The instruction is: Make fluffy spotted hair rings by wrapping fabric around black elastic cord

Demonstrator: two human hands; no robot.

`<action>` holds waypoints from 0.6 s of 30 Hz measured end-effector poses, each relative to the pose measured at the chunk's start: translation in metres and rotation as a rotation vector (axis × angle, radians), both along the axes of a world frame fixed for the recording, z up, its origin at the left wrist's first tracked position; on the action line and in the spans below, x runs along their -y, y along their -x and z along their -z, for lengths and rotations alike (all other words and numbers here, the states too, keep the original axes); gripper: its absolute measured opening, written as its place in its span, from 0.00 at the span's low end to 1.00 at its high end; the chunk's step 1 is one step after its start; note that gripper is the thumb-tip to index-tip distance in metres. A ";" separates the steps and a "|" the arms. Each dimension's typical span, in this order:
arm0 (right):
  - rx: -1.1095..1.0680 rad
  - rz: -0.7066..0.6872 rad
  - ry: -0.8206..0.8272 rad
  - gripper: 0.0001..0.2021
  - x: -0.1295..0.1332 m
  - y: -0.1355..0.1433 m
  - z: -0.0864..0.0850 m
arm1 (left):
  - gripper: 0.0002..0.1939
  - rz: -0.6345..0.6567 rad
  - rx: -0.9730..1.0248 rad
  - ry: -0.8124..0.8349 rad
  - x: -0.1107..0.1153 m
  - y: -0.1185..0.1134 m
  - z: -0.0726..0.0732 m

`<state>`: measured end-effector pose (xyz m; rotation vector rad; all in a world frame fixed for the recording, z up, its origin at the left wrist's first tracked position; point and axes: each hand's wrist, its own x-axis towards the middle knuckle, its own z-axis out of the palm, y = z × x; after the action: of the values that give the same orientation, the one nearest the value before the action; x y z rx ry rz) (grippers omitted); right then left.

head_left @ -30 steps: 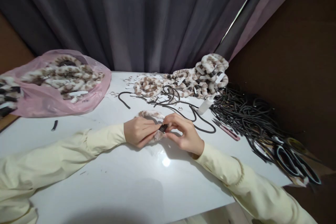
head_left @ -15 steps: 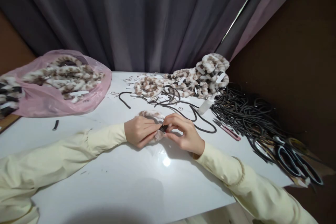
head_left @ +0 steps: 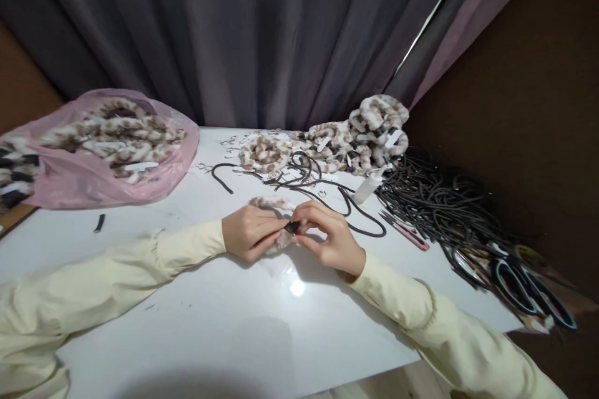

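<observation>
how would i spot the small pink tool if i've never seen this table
On the white table, find the big heap of black cords at the right. By its left edge lies a slim, pointed tool. Its pink handle sets it apart from the cords.

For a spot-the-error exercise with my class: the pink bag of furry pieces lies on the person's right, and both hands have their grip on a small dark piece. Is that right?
No: the head view shows the pink bag of furry pieces on the person's left. The left hand and right hand do have their grip on a small dark piece.
</observation>
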<state>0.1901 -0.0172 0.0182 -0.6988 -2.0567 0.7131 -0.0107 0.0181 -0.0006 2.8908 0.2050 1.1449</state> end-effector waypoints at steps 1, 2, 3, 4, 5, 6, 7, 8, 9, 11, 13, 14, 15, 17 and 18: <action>0.004 0.007 -0.020 0.10 0.000 0.000 0.000 | 0.14 -0.015 0.002 0.108 0.001 0.000 -0.001; 0.010 0.013 -0.044 0.10 0.000 0.000 0.000 | 0.14 -0.030 0.011 0.237 0.002 0.000 -0.002; 0.017 0.019 -0.069 0.10 0.000 0.000 0.001 | 0.13 -0.041 0.024 0.384 0.003 0.000 -0.004; 0.025 0.022 -0.094 0.10 -0.001 0.000 0.001 | 0.13 -0.049 0.036 0.542 0.005 -0.001 -0.006; 0.034 0.026 -0.118 0.10 -0.001 0.000 0.001 | 0.13 -0.061 0.041 0.700 0.006 -0.002 -0.009; 0.043 0.029 -0.137 0.10 -0.001 0.000 0.001 | 0.14 -0.080 0.036 0.852 0.008 -0.003 -0.013; 0.049 0.032 -0.151 0.10 -0.001 0.000 0.001 | 0.15 -0.108 0.027 0.989 0.009 -0.006 -0.016; 0.053 0.036 -0.160 0.10 -0.001 0.000 0.001 | 0.16 -0.150 0.015 1.102 0.010 -0.008 -0.019; 0.055 0.040 -0.169 0.10 -0.001 0.000 0.001 | 0.17 -0.196 0.005 1.190 0.012 -0.011 -0.022; 0.059 0.050 -0.195 0.10 -0.001 0.000 0.000 | 0.18 -0.255 -0.008 1.302 0.013 -0.017 -0.025; 0.079 0.048 -0.219 0.11 0.000 0.000 0.000 | 0.18 -0.276 -0.008 1.338 0.014 -0.021 -0.025; 0.097 0.042 -0.224 0.12 0.000 0.000 0.000 | 0.18 -0.289 -0.013 1.339 0.014 -0.022 -0.025; 0.115 0.038 -0.223 0.14 0.000 0.000 0.001 | 0.18 -0.305 -0.018 1.333 0.014 -0.022 -0.024; 0.155 0.032 -0.215 0.16 0.001 0.000 0.002 | 0.18 -0.324 -0.026 1.310 0.014 -0.023 -0.022; 0.172 0.032 -0.212 0.16 0.001 0.000 0.002 | 0.18 -0.317 -0.033 1.307 0.013 -0.022 -0.021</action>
<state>0.1906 -0.0184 0.0161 -0.6891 -2.2324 0.4206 0.0116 0.0048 0.0208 1.7141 0.9847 0.5655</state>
